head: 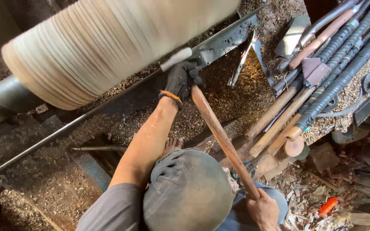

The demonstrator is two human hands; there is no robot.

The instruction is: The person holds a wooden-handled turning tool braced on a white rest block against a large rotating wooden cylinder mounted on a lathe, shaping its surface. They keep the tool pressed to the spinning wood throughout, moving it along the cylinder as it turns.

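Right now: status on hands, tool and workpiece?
Left hand, gloved, grips tool on the rest bar. Right hand, bare, holds the long wooden handle. Wood drum blurred. Nothing between.

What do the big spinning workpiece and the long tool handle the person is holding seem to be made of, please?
The spinning workpiece looks like pale raw wood, ringed with bands, shavings beneath it. The tool handle looks like smooth reddish-brown wood, worn to a slight sheen.
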